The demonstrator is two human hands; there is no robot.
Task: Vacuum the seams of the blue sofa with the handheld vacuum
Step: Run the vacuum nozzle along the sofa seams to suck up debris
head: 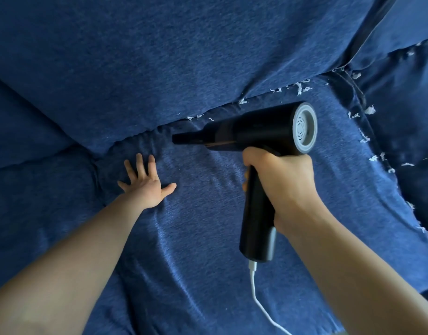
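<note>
r hand (pixel 278 180) clenched round handheld vacuum (pixel 251 134) grip, nozzle at back seam (pixel 145 134); l hand (pixel 145 187) flat on blue sofa (pixel 208 238); white scraps (pixel 300 87) along seams, white cable (pixel 261 305) plugged in.

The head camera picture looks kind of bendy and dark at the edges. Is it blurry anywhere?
In the head view, the wide lens bows the blue sofa and stretches both forearms near the bottom; light falls brightest on the seat's wrinkles, dimmer toward the left; the handheld vacuum and left hand look fairly sharp, while the white scraps at the right edge are softer.
</note>
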